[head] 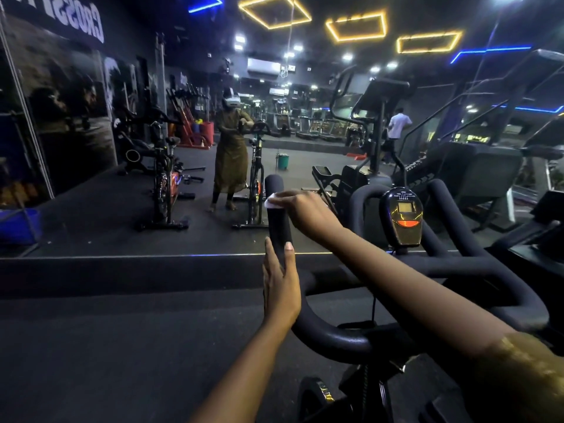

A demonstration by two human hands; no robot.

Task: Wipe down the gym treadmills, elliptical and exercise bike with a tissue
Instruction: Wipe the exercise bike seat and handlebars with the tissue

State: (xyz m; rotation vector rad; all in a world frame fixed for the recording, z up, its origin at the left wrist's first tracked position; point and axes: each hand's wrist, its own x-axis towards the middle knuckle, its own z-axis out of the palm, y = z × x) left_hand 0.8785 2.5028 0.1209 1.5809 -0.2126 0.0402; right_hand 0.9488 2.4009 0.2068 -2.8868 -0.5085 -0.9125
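Presses a white tissue (270,202) with the right hand (305,210), fingers curled over it, against the upper part of the nearly upright left handlebar horn (276,221) of the exercise bike (329,340). Clasps the same horn lower down with the left hand (282,288), thumb one side, fingers the other. Likely calls for wiping along that upright axis, downward toward the left hand.

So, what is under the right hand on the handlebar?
A white tissue peeks out under the right hand, against the upright handlebar grip. The hand covers most of it.
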